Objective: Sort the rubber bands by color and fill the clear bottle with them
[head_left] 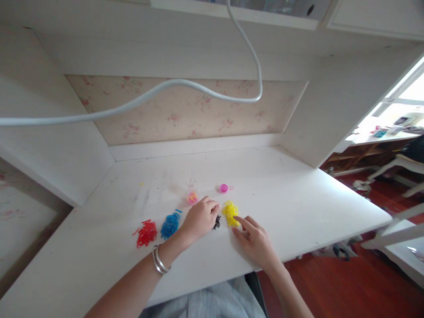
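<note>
My left hand (201, 217), with silver bangles on its wrist, is closed with its fingertips together over a small black pile (217, 222). Whatever it may pinch is hidden or too small to make out. Beside the yellow pile of small bands (231, 213) is my right hand (254, 238), its thumb and index finger apart and the index fingertip touching the pile's edge. A blue pile of bands (170, 225) lies left of my left hand, and a red pile (146, 233) lies farther left.
A small clear container (191, 196) with yellow and pink contents stands behind the piles. To its right lies a round pink piece with a loop (224, 188). A white cable (179, 82) hangs across the upper view. The white desk (291, 194) has side panels.
</note>
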Demonstrator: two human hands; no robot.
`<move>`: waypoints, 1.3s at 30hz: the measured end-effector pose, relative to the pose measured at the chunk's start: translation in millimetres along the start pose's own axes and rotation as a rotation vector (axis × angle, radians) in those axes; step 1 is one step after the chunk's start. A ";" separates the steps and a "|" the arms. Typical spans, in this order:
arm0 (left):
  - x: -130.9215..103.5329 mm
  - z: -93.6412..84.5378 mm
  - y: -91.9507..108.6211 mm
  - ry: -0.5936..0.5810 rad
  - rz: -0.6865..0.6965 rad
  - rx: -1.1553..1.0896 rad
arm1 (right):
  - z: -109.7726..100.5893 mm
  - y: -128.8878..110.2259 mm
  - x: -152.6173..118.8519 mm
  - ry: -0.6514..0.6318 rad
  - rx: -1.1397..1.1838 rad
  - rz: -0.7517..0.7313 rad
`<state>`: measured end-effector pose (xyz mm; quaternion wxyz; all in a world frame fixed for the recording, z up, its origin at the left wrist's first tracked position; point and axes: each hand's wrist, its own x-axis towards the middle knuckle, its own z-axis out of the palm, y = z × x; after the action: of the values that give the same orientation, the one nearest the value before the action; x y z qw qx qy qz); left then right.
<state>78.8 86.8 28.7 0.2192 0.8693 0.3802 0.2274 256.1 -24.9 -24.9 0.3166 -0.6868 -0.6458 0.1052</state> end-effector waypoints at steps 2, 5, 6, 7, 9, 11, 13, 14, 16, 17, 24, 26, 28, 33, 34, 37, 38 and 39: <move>1.8 -8.1 -5.8 0.039 -0.008 -0.134 | 0.3 -0.4 0.0 -0.007 -0.041 -0.028; 1.2 -26.4 -11.8 0.072 -0.041 -0.271 | 0.4 -1.0 -0.3 -0.011 -0.087 -0.052; 0.0 -33.8 -12.7 0.080 -0.052 -0.299 | 0.4 -1.2 -0.5 -0.009 -0.101 -0.053; -1.5 -41.5 -13.2 0.091 -0.062 -0.318 | 0.4 -1.4 -0.8 -0.006 -0.111 -0.053; -4.7 -57.1 -13.3 0.117 -0.082 -0.325 | 0.6 -1.2 -1.3 0.001 -0.116 -0.050; -6.5 -71.1 -13.7 0.153 -0.090 -0.303 | 1.0 -0.4 -1.8 0.013 -0.099 -0.045; -5.8 -82.3 -15.9 0.199 -0.083 -0.269 | 1.9 1.0 -2.1 0.023 -0.071 -0.035; -4.4 -86.5 -18.0 0.227 -0.077 -0.248 | 2.3 1.7 -2.2 0.028 -0.057 -0.030; 0.2 -91.9 -23.9 0.293 -0.071 -0.193 | 3.2 2.8 -2.3 0.038 -0.027 -0.020; 3.0 -93.0 -27.3 0.321 -0.070 -0.162 | 3.5 3.1 -2.4 0.047 -0.010 -0.015; 13.7 -85.5 -39.8 0.320 -0.068 0.054 | -1.2 0.7 -1.5 0.146 0.108 0.090; 12.5 -83.3 -38.6 0.303 -0.076 0.106 | -3.7 -0.1 -0.7 0.176 0.130 0.130; 10.9 -82.1 -37.3 0.287 -0.084 0.150 | -5.4 -0.2 0.0 0.200 0.154 0.168; 8.6 -80.6 -38.4 0.253 -0.084 0.209 | -5.9 2.1 1.2 0.245 0.202 0.226; 8.3 -80.2 -39.0 0.254 -0.079 0.212 | -5.8 2.6 1.3 0.255 0.209 0.238; 7.4 -79.1 -40.1 0.270 -0.060 0.204 | -6.3 3.8 1.5 0.290 0.227 0.265; 7.0 -78.8 -40.2 0.276 -0.052 0.196 | -6.7 4.1 1.5 0.305 0.230 0.272; 6.7 -78.6 -40.1 0.281 -0.044 0.187 | -7.2 4.4 1.5 0.321 0.232 0.279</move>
<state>16.2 132.9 70.9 0.0872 0.8369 0.4456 0.3057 264.0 -25.5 -21.4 0.4742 -0.7363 -0.4697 0.1110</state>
